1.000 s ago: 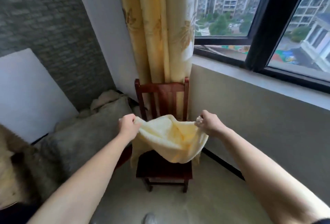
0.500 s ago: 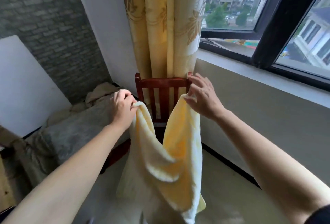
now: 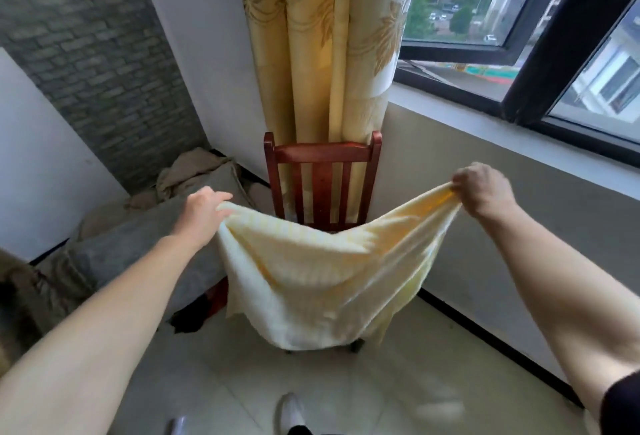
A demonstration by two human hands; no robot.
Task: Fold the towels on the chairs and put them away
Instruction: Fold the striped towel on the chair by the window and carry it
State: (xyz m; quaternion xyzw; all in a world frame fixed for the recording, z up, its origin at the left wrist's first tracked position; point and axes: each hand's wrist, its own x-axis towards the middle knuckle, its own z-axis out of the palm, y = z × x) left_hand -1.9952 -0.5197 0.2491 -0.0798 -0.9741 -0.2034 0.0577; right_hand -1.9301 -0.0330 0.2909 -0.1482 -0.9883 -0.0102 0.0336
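Both grips grasp the towel (image 3: 322, 278): the left hand (image 3: 201, 214) pinches one upper corner with fingers partly extended, and the right hand (image 3: 483, 190) is clenched around the other corner, held slightly higher. Stretched between them, the pale yellow towel sags in a wide curve and hangs in the air before the chair (image 3: 322, 178), hiding its seat. That red wooden chair stands on the tiled floor (image 3: 398, 386) against the curtain (image 3: 325, 43), in the corner under the window (image 3: 519, 18). Grey bedding (image 3: 121, 251) lies left of the chair.
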